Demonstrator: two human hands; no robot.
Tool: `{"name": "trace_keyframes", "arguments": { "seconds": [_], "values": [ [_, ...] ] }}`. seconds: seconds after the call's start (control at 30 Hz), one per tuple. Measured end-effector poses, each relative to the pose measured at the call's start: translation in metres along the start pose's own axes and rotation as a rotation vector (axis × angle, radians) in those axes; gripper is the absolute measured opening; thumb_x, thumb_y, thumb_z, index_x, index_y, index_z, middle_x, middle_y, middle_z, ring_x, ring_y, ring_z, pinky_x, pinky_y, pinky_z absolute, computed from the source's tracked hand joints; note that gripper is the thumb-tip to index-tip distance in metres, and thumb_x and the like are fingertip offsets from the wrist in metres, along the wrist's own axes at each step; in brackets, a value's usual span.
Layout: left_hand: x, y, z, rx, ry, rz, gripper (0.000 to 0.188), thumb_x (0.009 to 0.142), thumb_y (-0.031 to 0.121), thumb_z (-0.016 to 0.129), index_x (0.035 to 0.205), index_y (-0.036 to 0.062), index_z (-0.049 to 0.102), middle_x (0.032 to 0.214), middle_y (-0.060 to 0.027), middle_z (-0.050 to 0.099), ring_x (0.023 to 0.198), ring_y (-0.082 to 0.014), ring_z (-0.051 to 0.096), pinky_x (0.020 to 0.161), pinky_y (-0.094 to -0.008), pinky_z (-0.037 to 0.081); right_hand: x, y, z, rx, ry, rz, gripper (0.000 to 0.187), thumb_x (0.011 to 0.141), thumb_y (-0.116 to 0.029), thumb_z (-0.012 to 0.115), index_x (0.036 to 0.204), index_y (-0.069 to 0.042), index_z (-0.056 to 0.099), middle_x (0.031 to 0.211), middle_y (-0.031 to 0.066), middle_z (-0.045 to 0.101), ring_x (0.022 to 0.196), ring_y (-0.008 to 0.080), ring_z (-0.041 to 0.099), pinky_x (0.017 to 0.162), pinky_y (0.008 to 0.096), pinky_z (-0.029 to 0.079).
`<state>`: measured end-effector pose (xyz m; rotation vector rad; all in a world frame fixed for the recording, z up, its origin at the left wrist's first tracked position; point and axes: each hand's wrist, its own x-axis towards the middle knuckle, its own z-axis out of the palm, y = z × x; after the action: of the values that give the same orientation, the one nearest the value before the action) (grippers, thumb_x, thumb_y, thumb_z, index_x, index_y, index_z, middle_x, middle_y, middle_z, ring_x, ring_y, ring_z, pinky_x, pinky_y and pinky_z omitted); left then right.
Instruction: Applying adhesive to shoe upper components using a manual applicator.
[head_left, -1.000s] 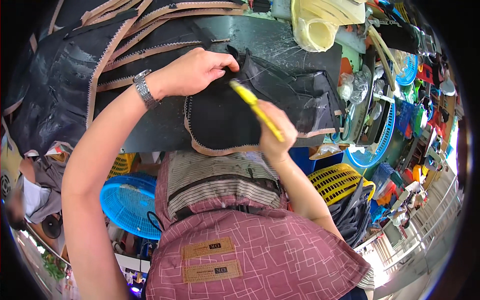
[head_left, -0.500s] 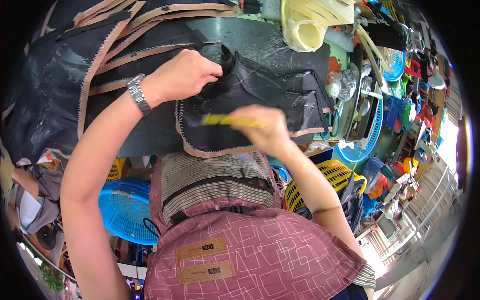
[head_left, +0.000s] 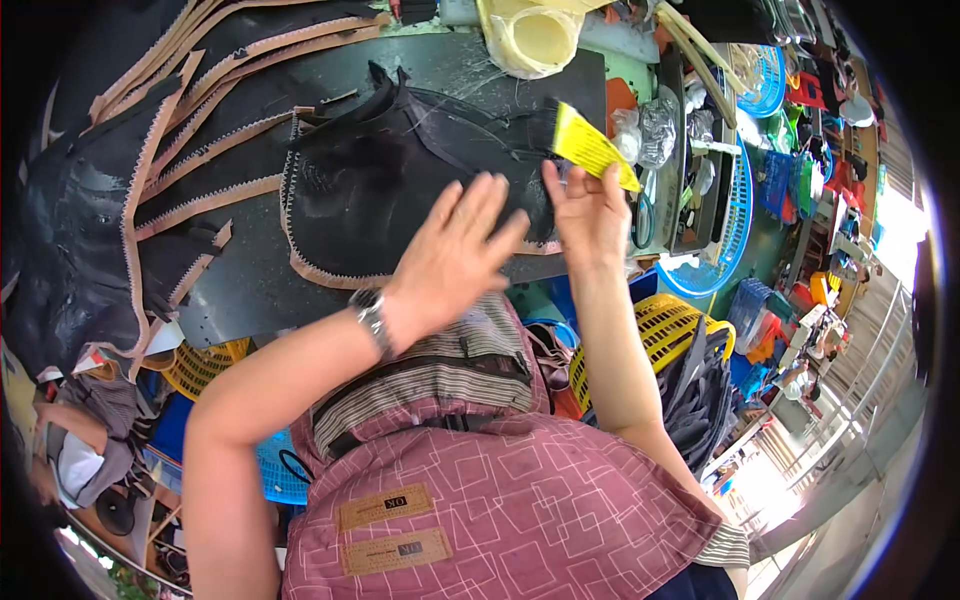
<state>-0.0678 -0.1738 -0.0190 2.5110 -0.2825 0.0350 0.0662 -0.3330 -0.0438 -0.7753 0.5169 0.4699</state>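
Around ten o'clock from the middle of the view, dark pieces [head_left: 80,250] with tan zigzag edging are lying overlapped on the bench [head_left: 245,290], their strips fanned, perhaps keeping single ones easy to pick out. Toward eleven o'clock, the black panel [head_left: 345,195] is lying mostly flat, its rounded, tan-trimmed edge facing the person, probably putting its broad face within reach of both hands. Nearer the middle, the left hand [head_left: 450,255] is covering part of that edge, palm down; its grip is spreading and holding nothing, while blur is hiding whether the fingertips are touching. At one o'clock, the brush [head_left: 592,145] is slanting, dark bristles pointing leftward; at two, the right hand [head_left: 592,225] is facing palm up, its grip pinching the yellow handle, likely leaving the panel's middle free. Past it, a blue basket [head_left: 748,220] is sitting well apart.
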Motion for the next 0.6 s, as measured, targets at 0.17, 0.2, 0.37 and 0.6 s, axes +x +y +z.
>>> {"name": "trace_keyframes", "arguments": {
  "seconds": [0.17,0.2,0.37,0.6],
  "values": [
    [-0.007,-0.032,0.06,0.184,-0.008,0.192,0.053,0.081,0.028,0.058,0.125,-0.0013,0.051,0.133,-0.0184,0.047,0.128,-0.0276,0.041,0.108,-0.0391,0.031,0.003,0.027,-0.007,-0.077,0.005,-0.029,0.018,0.095,-0.021,0.054,0.109,-0.01,0.05,0.099,0.0076,0.063,0.079,0.0245,0.065,0.087,0.0461,0.05],
    [-0.013,-0.034,0.06,0.2,-0.033,0.265,0.048,0.08,0.026,0.058,0.12,-0.0015,0.054,0.13,-0.0175,0.05,0.125,-0.0271,0.044,0.107,-0.0383,0.033,0.003,0.027,-0.004,-0.1,0.022,-0.032,0.017,0.095,-0.02,0.054,0.109,-0.01,0.05,0.1,0.0078,0.063,0.079,0.0247,0.065,0.085,0.045,0.05],
    [-0.017,-0.017,0.041,0.0,0.042,0.624,0.028,0.072,0.023,0.06,0.092,0.0031,0.061,0.105,-0.0129,0.063,0.108,-0.0251,0.057,0.095,-0.0364,0.045,0.001,0.017,0.016,-0.12,0.024,0.018,0.015,0.096,-0.02,0.053,0.107,-0.01,0.051,0.099,0.0087,0.062,0.08,0.0243,0.065,0.08,0.0391,0.051],
    [-0.019,0.008,0.025,-0.303,-0.79,0.265,0.02,0.077,0.022,0.064,0.091,0.0075,0.063,0.077,-0.0106,0.064,0.079,-0.0262,0.065,0.069,-0.0366,0.051,0.007,0.022,0.031,-0.254,-0.02,0.009,0.014,0.096,-0.021,0.052,0.104,-0.01,0.051,0.099,0.0079,0.063,0.081,0.0225,0.065,0.081,0.0379,0.048]
  ]
}}
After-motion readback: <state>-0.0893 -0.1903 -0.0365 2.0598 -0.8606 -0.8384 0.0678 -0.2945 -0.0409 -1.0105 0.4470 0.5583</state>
